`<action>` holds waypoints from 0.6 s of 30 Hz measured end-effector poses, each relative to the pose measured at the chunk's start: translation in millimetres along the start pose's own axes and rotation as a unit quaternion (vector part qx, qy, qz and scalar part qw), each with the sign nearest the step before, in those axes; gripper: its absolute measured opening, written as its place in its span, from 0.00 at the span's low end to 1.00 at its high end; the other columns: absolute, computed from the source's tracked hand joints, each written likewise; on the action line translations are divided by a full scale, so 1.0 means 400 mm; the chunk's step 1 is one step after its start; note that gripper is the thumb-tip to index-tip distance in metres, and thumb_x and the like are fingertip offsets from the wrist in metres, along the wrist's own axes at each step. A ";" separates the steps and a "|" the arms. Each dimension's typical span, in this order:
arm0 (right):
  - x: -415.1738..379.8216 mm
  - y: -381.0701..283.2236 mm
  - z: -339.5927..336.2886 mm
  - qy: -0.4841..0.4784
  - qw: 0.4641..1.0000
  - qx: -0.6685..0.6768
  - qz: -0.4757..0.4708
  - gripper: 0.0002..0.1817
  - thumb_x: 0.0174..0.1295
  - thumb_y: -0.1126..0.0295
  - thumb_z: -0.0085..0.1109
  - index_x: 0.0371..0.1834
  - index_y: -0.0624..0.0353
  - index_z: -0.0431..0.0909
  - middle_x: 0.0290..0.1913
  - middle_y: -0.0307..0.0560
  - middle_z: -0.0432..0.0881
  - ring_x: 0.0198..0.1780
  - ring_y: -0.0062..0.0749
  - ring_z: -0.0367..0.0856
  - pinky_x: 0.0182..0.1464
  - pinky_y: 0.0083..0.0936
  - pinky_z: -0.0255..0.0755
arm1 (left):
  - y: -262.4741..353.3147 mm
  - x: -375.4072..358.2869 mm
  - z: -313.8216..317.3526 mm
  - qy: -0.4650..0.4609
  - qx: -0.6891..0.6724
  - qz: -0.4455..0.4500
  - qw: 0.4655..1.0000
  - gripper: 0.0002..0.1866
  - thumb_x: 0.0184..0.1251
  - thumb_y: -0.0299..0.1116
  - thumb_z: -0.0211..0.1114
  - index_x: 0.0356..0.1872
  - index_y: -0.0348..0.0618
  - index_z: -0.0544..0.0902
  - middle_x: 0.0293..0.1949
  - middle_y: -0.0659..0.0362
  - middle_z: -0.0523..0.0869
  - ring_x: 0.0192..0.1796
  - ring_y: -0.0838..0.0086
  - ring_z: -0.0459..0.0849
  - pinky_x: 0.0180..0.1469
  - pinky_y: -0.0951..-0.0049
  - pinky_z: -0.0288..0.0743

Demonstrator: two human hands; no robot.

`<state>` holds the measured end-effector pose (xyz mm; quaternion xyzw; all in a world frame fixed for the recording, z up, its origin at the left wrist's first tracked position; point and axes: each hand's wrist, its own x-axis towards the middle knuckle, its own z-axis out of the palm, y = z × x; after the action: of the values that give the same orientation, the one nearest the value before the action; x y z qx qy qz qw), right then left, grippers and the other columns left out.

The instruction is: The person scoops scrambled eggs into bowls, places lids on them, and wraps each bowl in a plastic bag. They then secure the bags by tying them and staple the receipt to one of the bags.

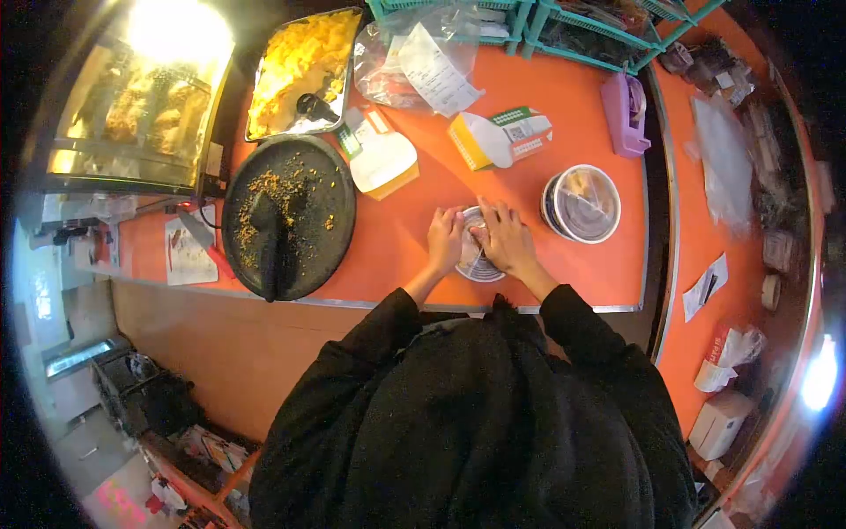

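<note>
Both my hands rest on a small round container with a clear lid [476, 263] on the orange counter [405, 238]. My left hand [445, 238] grips its left side, fingers curled over the rim. My right hand [504, 238] presses on the lid from the right, fingers spread over the top. Most of the container is hidden under my hands. A second, larger round bowl with a clear lid [582, 203] stands just to the right of my right hand.
A black round pan [286, 216] with crumbs and a scraper lies at left. Behind it sit a tray of yellow food [304, 70], small cartons [498, 137], a receipt on a plastic bag [432, 70], a purple tape dispenser [624, 113], teal baskets [599, 35] and a lit display case [141, 106].
</note>
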<state>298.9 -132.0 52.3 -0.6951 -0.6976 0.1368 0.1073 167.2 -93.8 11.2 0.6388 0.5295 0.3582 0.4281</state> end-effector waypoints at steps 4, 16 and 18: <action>0.007 0.007 0.004 0.076 0.994 -0.005 -0.072 0.29 0.56 0.51 0.45 0.61 0.49 0.58 0.54 0.51 0.64 0.48 0.45 0.67 0.46 0.44 0.65 | 0.006 -0.004 -0.007 -0.011 0.031 -0.016 0.999 0.12 0.63 0.34 0.49 0.36 0.35 0.75 0.31 0.50 0.74 0.35 0.61 0.74 0.42 0.67 0.67; -0.034 -0.060 0.053 0.138 0.975 -0.104 0.139 0.30 0.56 0.56 0.46 0.62 0.52 0.56 0.59 0.59 0.58 0.56 0.49 0.61 0.53 0.46 0.58 | 0.027 -0.124 -0.002 0.088 -0.037 -0.084 0.992 0.19 0.60 0.34 0.52 0.50 0.36 0.68 0.43 0.48 0.69 0.44 0.60 0.71 0.49 0.65 0.64; -0.001 -0.019 0.042 0.138 0.987 -0.078 0.025 0.29 0.56 0.56 0.45 0.62 0.52 0.56 0.60 0.56 0.58 0.57 0.49 0.59 0.55 0.44 0.55 | 0.042 -0.109 -0.012 0.080 -0.054 -0.091 0.991 0.17 0.60 0.32 0.51 0.49 0.37 0.70 0.42 0.48 0.70 0.43 0.60 0.72 0.47 0.66 0.66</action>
<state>285.9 -133.2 39.1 -0.7311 -0.6666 -0.0126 0.1449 161.0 -137.0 28.4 0.5332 0.5979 0.3960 0.4488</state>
